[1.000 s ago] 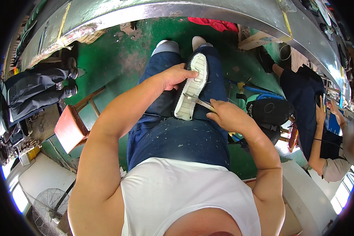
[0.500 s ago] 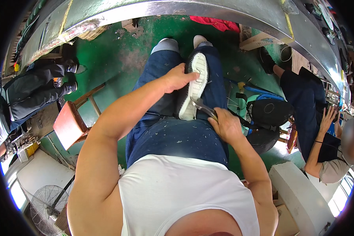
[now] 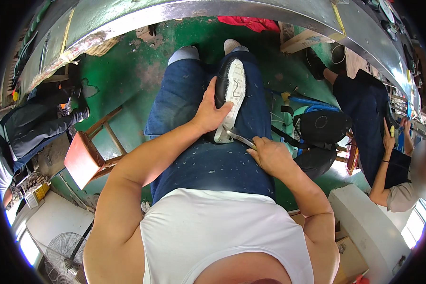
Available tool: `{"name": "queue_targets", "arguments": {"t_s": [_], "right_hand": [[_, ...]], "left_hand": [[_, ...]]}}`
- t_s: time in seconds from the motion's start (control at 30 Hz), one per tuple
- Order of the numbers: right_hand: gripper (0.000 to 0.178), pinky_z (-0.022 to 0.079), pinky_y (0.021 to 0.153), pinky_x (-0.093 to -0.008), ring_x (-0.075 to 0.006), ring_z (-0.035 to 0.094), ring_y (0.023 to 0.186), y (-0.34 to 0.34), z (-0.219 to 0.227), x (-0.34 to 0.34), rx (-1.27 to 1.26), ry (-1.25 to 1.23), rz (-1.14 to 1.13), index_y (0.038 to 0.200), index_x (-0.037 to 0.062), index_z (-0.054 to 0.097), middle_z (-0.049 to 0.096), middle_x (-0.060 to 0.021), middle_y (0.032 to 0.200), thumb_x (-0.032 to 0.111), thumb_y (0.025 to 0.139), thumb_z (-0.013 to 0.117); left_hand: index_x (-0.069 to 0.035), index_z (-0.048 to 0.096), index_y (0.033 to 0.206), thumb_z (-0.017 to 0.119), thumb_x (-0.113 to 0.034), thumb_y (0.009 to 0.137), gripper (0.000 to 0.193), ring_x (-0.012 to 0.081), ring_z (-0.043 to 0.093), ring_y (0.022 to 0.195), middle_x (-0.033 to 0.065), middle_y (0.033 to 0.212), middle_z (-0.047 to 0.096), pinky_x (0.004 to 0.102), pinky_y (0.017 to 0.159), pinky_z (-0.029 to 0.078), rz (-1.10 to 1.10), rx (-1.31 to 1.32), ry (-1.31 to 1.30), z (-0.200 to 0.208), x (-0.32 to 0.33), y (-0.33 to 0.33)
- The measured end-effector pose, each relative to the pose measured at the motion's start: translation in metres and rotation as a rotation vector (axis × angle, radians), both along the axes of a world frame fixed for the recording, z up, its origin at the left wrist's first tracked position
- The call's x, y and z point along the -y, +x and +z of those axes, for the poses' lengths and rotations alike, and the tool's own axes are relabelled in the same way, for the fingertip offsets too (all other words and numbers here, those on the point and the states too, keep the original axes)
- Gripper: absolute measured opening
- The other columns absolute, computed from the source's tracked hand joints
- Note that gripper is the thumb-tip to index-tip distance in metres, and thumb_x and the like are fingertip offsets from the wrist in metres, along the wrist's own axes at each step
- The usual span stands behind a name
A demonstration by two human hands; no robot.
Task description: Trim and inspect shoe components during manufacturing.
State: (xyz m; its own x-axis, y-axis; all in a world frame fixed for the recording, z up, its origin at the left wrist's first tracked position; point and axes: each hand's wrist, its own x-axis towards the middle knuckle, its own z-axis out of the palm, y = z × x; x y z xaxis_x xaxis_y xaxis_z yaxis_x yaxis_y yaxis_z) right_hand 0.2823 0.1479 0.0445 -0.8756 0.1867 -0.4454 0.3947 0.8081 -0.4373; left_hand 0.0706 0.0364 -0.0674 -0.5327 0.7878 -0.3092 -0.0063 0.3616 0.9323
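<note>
A black shoe [image 3: 221, 91] with a pale, grooved sole [image 3: 236, 85] lies across my thighs, sole up and toe pointing away from me. My left hand [image 3: 214, 111] grips it from the left side, thumb on the sole and fingers along the black upper. My right hand [image 3: 273, 155] is closed round the handle of a metal pincers-like tool [image 3: 242, 138]. The tool's curved head touches the sole near the heel. Its exact jaw shape is too small to make out.
A long metal-edged bench [image 3: 175, 10] curves across the far side. At left stands a red-seated stool [image 3: 85, 158]; a fan [image 3: 66, 255] is behind it. Black bags [image 3: 322, 125] sit at my right, beside a seated person [image 3: 371, 123]. Another person's legs [image 3: 42, 118] show at far left.
The shoe has tipped, showing more black upper. My left hand has shifted toward the heel, fingers now along the upper. The tool's head has moved lower and slightly left toward the heel.
</note>
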Motion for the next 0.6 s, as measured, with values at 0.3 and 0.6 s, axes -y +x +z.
{"name": "queue_targets", "arguments": {"t_s": [0.3, 0.6], "right_hand": [[0.045, 0.051, 0.053, -0.0317, -0.0146, 0.065, 0.061, -0.012, -0.012, -0.065, 0.486, -0.921, -0.191, 0.093, 0.0017, 0.065, 0.069, -0.0069, 0.077, 0.040, 0.104, 0.045], [0.045, 0.050, 0.059, -0.0308, -0.0158, 0.063, 0.065, -0.099, -0.018, -0.072, 0.138, -0.521, -0.426, 0.100, -0.0028, 0.060, 0.067, -0.0075, 0.085, 0.037, 0.107, 0.041]], "left_hand": [[-0.004, -0.022, 0.155, 0.061, -0.024, 0.095, 0.104, 0.0376, 0.005, 0.153, 0.0283, 0.163, -0.004, 0.0406, 0.122, 0.013, -0.314, 0.147, -0.063, 0.016, 0.042, -0.001], [-0.011, -0.024, 0.156, 0.065, -0.014, 0.092, 0.110, 0.0303, 0.017, 0.151, 0.0263, 0.164, 0.006, 0.0338, 0.120, 0.020, -0.293, 0.182, -0.093, 0.018, 0.033, -0.010]]}}
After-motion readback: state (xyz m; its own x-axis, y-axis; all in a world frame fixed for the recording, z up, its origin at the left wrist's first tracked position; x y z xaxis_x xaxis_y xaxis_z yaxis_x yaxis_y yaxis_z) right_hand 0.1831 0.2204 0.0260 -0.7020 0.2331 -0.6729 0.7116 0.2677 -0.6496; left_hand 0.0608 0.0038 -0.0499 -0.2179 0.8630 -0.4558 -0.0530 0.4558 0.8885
